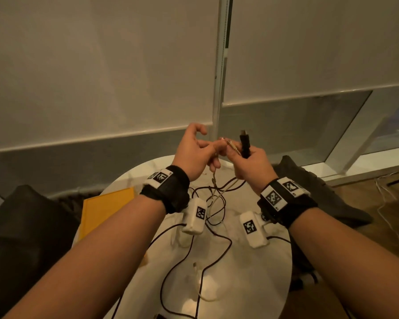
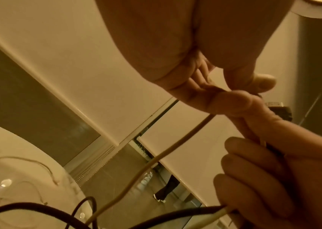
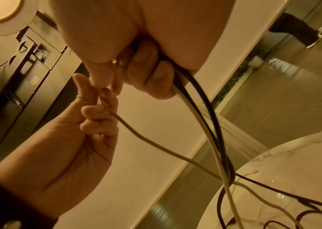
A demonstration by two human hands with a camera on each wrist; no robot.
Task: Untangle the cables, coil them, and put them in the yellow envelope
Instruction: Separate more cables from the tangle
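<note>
Black cable (image 1: 244, 143) sticks up out of the right hand (image 1: 251, 166), fist curled round it, connector end on top. Head view: left hand (image 1: 194, 155) pinches the white cable (image 1: 217, 196) just beside the right, both hands raised above the round table (image 1: 274, 272). Cable slack hangs down to a crossing knot, then sprawls over the tabletop. Yellow envelope (image 1: 106, 212) lies flat at the table's left edge, well apart from both hands, below the left forearm.

Left wrist view: left hand's fingers (image 2: 234, 99) clamped on the white cable (image 2: 156, 156), which runs down toward dark loops on the table. Right hand (image 2: 293, 170) opposite, closed on a dark and a pale strand together.

Right wrist view: right hand (image 3: 146, 69) grips black cable (image 3: 205, 108) plus a white strand side by side; both drop to a tight crossing where the left hand's (image 3: 68, 139) strand passes through.

Risks, judged: pulling hands apart could cinch that crossing tighter. Dragging slack could sweep loops off the table edge. Untangling not finished; coiling and bagging not yet begun.
</note>
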